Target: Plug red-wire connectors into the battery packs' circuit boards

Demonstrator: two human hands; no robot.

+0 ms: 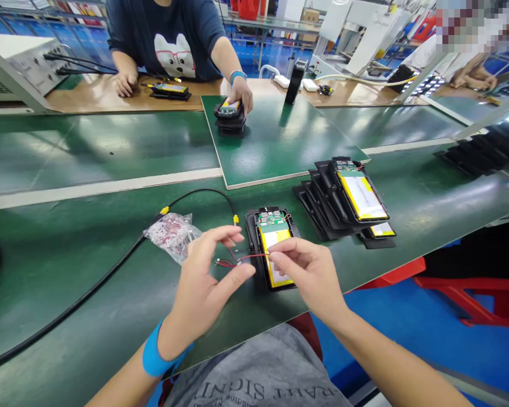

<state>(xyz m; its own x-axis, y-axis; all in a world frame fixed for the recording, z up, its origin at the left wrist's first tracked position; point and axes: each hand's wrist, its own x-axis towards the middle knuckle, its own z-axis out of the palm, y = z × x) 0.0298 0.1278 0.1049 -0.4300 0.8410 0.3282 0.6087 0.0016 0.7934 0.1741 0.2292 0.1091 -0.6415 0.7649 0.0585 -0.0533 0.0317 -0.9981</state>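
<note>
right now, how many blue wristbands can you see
2: one wristband just behind the person's left hand, another wristband on the co-worker opposite; more could be hidden.

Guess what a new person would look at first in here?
Probably the middle: the right hand pinches a thin red wire over an open black device, with the left hand open beside it. To their right, similar devices lean in a messy stack. Opposite, a person wears a dark shirt showing a white cartoon animal in reddish glasses.
</note>
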